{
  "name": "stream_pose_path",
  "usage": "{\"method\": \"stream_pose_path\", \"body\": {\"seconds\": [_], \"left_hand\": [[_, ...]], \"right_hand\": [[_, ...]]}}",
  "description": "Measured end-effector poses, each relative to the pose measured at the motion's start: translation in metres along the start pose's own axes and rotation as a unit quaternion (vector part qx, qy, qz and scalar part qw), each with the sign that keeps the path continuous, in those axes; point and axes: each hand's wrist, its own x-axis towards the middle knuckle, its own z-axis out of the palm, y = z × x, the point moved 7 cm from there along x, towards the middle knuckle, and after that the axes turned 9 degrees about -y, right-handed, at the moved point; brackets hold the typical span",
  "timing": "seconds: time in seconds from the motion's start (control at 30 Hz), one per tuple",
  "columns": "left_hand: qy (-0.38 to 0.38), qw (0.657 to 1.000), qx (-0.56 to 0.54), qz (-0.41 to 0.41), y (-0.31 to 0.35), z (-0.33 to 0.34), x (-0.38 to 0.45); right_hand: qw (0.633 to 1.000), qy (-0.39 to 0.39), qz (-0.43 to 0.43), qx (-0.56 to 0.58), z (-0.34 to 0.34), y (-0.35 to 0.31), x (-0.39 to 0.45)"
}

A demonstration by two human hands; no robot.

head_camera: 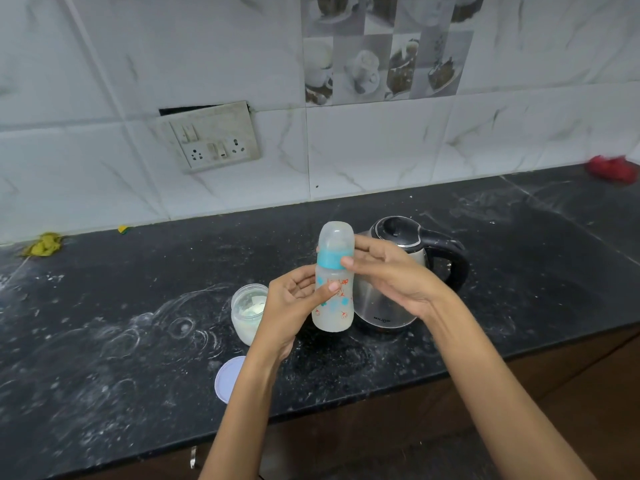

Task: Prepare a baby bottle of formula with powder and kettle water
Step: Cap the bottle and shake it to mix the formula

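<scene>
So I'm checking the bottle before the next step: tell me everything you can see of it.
The baby bottle is frosted translucent plastic with orange and blue prints, a turquoise collar and a clear domed cap on. It is held upright above the counter, in front of the kettle. The left hand grips its body; the right hand pinches the collar.

A person's left hand (294,303) grips an upright baby bottle (333,299) while the right hand (388,275) pinches its blue collar (331,259), above a black countertop (104,341) beside a steel kettle (398,271) and an open powder jar (247,311).
</scene>
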Motion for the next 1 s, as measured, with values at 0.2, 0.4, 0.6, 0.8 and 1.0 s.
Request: {"method": "stream_pose_path", "body": {"seconds": [0.2,0.4,0.6,0.8,1.0], "left_hand": [[0.012,1.000,0.016,0.002,-0.005,0.001,0.003],[-0.010,1.000,-0.009,-0.018,-0.006,-0.001,0.002],[0.090,0.995,-0.032,0.001,-0.007,-0.008,-0.001],[0.105,0.993,-0.051,-0.015,0.007,-0.015,0.000],[0.152,0.987,0.049,0.021,0.025,-0.002,-0.002]], "right_hand": [[0.988,0.135,0.016,-0.067,-0.006,0.014,0.007],[0.999,0.047,-0.006,0.004,-0.006,0.007,0.004],[0.993,0.110,-0.028,-0.041,0.007,0.017,-0.001],[0.976,0.094,-0.008,-0.194,0.019,0.034,-0.012],[0.924,0.233,-0.100,-0.286,0.023,0.018,-0.016]]}}
